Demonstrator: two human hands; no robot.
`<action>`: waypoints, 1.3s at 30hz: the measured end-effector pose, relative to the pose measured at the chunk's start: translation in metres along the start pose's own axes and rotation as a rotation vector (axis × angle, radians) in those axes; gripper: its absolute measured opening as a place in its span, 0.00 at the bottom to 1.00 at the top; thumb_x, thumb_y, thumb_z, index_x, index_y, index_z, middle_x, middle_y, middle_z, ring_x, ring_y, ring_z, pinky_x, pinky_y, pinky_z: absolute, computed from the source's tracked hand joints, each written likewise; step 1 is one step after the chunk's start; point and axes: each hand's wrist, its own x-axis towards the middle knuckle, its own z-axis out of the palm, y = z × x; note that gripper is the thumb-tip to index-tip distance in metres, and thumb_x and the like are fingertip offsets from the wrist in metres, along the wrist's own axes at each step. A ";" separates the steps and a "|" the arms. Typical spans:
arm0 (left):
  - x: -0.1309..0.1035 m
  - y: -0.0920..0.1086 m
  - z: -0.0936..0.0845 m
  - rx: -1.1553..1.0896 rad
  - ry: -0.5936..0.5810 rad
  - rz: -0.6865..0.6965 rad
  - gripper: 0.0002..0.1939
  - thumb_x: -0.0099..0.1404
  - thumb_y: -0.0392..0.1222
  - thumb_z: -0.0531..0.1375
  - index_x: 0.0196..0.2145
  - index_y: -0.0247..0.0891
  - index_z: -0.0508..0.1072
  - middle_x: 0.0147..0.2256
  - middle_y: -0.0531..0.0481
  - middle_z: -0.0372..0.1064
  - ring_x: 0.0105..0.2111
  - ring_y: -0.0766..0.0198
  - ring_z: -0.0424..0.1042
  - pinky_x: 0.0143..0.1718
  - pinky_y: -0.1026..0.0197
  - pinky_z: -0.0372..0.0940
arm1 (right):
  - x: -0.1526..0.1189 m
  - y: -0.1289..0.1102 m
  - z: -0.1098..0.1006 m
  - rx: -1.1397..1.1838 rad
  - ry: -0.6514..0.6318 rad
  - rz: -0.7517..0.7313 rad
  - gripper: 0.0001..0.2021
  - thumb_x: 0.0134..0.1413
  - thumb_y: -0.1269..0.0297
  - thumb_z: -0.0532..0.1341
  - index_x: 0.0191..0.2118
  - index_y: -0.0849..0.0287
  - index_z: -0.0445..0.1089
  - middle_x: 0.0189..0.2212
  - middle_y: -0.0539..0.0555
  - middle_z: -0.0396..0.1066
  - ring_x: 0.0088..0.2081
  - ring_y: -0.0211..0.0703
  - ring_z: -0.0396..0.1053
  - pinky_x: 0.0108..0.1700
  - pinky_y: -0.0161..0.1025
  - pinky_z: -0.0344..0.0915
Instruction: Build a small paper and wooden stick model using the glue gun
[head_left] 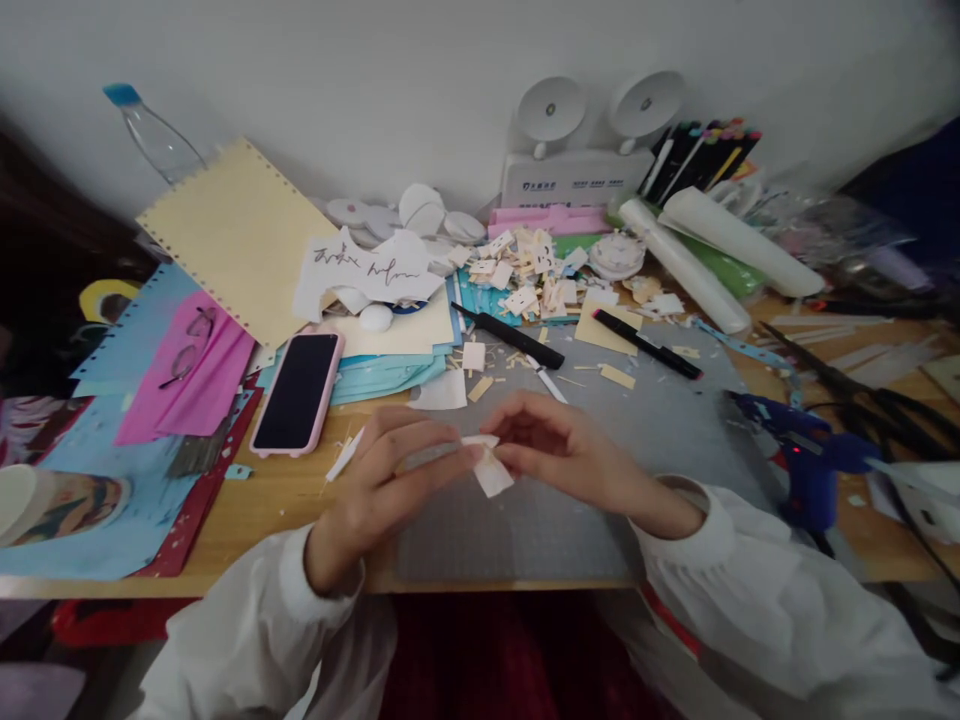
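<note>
Above the grey cutting mat (525,550), both of my hands hold one small white piece of folded paper (493,478). My left hand (386,475) pinches its left side between thumb and fingers. From the other side, my right hand (566,450) grips its upper right edge with thumb and forefinger. Just beyond my fingers lie a white pen-like tool (547,380), a black long-handled cutter or pen (510,335) and small cream paper scraps (617,376). A black marker with pink ends (649,343) rests farther right.
A phone (298,393) lies left of the mat, near a tipped paper cup (64,505). To the right are a blue glue gun (806,460) and black scissors (855,390). Behind stand a heap of small paper pieces (525,270), paper rolls (686,265) and a two-headed lamp (577,180).
</note>
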 end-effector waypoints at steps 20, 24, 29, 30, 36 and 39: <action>0.002 -0.001 0.037 -1.303 -0.176 -1.111 0.06 0.60 0.40 0.65 0.35 0.38 0.74 0.32 0.51 0.74 0.31 0.66 0.73 0.35 0.64 0.69 | -0.003 0.021 -0.001 -0.660 0.383 -0.343 0.08 0.56 0.75 0.60 0.39 0.54 0.68 0.32 0.51 0.70 0.35 0.38 0.69 0.37 0.38 0.68; 0.003 0.000 0.034 -1.327 -0.198 -1.113 0.05 0.60 0.38 0.65 0.35 0.38 0.75 0.32 0.50 0.75 0.31 0.66 0.74 0.36 0.63 0.70 | -0.006 0.017 -0.002 -0.864 0.339 -0.474 0.13 0.54 0.77 0.60 0.44 0.54 0.67 0.35 0.53 0.71 0.37 0.39 0.70 0.39 0.39 0.70; 0.003 0.000 0.032 -1.325 -0.180 -1.114 0.04 0.61 0.36 0.65 0.35 0.37 0.76 0.31 0.51 0.76 0.31 0.67 0.74 0.36 0.65 0.70 | -0.009 0.017 -0.006 -1.068 0.225 -0.593 0.19 0.52 0.76 0.59 0.50 0.56 0.65 0.36 0.55 0.71 0.38 0.43 0.71 0.39 0.41 0.72; 0.002 0.000 0.032 -1.323 -0.169 -1.113 0.03 0.61 0.36 0.65 0.35 0.37 0.76 0.31 0.51 0.75 0.31 0.68 0.74 0.35 0.66 0.70 | -0.010 0.016 -0.006 -1.097 0.205 -0.610 0.19 0.51 0.76 0.59 0.50 0.57 0.65 0.37 0.56 0.71 0.38 0.44 0.71 0.39 0.42 0.72; 0.003 -0.002 0.034 -1.318 -0.150 -1.123 0.03 0.60 0.35 0.65 0.34 0.37 0.76 0.30 0.51 0.75 0.29 0.68 0.74 0.33 0.67 0.70 | -0.012 0.015 -0.004 -0.888 0.225 -0.577 0.19 0.52 0.76 0.57 0.50 0.53 0.64 0.36 0.55 0.70 0.37 0.44 0.70 0.36 0.42 0.71; 0.004 -0.001 0.035 -1.301 -0.145 -1.119 0.02 0.60 0.36 0.65 0.33 0.37 0.76 0.28 0.52 0.75 0.27 0.69 0.73 0.31 0.67 0.70 | -0.015 0.018 -0.003 -0.499 0.288 -0.398 0.14 0.55 0.71 0.57 0.47 0.52 0.62 0.35 0.54 0.67 0.35 0.42 0.68 0.34 0.41 0.69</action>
